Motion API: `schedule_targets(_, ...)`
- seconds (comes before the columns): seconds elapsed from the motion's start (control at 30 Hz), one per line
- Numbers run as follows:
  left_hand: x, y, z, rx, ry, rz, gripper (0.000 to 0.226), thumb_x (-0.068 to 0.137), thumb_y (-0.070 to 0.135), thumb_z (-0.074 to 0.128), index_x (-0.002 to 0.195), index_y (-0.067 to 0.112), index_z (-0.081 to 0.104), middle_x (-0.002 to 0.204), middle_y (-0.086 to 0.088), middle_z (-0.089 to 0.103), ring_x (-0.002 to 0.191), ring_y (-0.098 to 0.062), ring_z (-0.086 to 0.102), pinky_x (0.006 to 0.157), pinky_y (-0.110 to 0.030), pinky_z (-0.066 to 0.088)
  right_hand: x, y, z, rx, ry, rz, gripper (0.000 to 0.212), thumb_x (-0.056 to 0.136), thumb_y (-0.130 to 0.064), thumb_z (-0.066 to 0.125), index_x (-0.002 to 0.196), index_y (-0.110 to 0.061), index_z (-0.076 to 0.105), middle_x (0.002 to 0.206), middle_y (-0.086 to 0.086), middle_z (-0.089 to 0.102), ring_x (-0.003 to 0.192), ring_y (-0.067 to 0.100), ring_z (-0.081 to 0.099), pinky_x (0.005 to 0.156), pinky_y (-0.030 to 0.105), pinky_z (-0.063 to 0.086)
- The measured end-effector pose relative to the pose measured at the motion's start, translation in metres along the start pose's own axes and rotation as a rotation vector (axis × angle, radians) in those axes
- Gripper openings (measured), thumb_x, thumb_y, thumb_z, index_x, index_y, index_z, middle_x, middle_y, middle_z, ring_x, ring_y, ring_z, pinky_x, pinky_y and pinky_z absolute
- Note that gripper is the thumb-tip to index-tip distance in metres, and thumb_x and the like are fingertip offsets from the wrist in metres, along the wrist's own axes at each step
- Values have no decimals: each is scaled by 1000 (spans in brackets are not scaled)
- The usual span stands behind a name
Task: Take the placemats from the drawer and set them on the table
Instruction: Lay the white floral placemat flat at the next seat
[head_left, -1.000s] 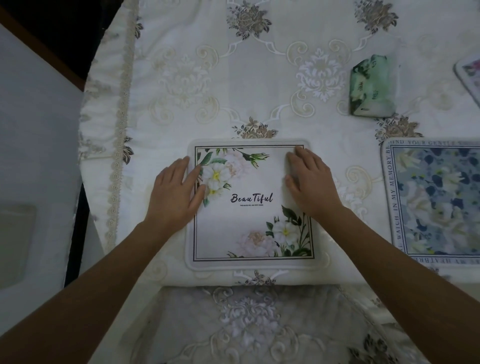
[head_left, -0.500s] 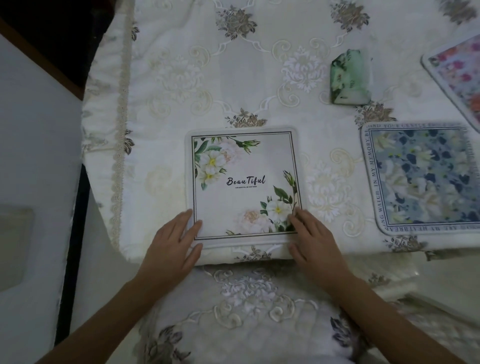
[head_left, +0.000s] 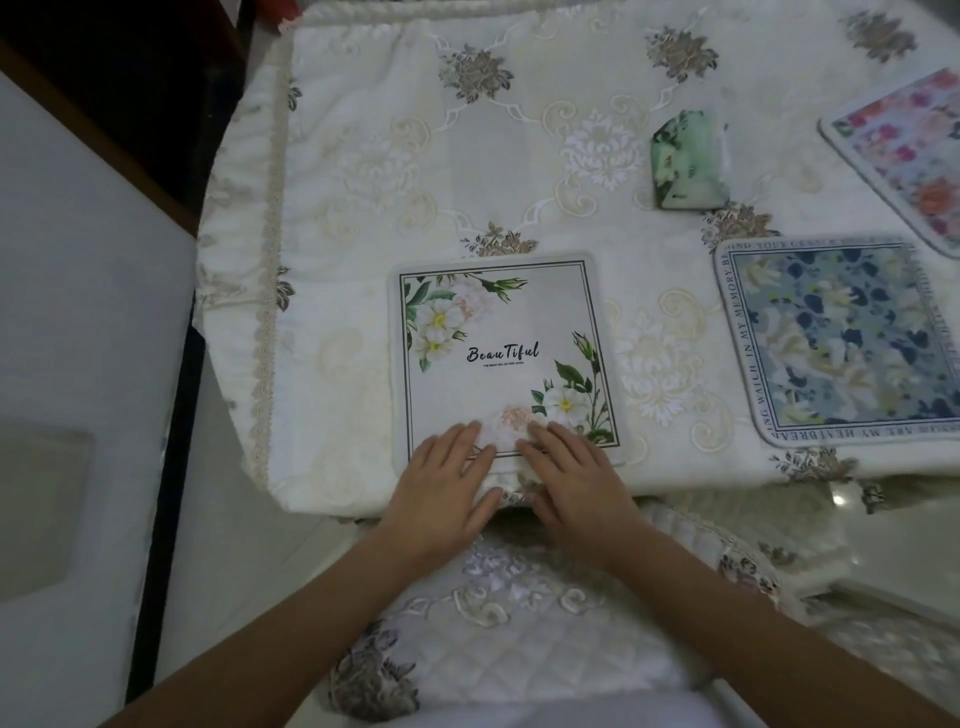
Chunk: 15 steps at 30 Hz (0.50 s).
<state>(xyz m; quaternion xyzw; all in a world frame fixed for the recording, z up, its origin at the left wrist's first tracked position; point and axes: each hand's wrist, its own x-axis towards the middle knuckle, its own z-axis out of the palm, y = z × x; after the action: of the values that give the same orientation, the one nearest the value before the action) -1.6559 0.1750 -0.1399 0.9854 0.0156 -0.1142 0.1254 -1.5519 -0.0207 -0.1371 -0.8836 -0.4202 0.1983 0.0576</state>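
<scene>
Left hand (head_left: 444, 483), right hand (head_left: 571, 478) drew together on white placemat (head_left: 498, 322), 1 of 3

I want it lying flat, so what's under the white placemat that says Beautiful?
The embroidered tablecloth shows all around the Beautiful placemat, so the mat lies on it. The left hand and right hand rest on its near edge. The tabletop is covered.

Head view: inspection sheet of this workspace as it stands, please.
Surface: table under a cream embroidered cloth.
Job's things: white placemat lies flat near the front edge; blue floral placemat to its right; pink floral placemat beyond, cut by the frame.
Clutter: green-and-white item, kind unclear.
Grips: left hand and right hand rest flat, fingers straight, on the white placemat's near edge.
Cables: nothing seen.
Surroundings: quilted embroidered cover below the table edge.
</scene>
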Motion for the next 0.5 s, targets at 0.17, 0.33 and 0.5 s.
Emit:
schedule_targets(0.17,-22,-26,1,22,-46,33,59,100,55,34,142,19,55,154,-10,45,141,-28,42,112,-51,39,-19,22,-5,1,-6,59,60,93,-45,33,148,-22,41,157,0,37,143,23,36,112,47,39)
schedule_targets(0.33,-37,-53,-5,60,-49,13,59,100,54,33,143,20,54,155,-9,43,141,-27,42,112,-49,39,-34,42,-10,9,4,134,60,95,-39,51,151,-24,35,159,0,32,146,22,29,114,44,34)
schedule_targets(0.5,-37,-64,-10,19,-6,-57,58,101,52,32,141,18,56,152,-10,47,139,-27,44,112,-44,35,-31,42,-12,58,0,188,64,93,-44,31,153,-21,31,161,3,26,148,21,22,116,40,27)
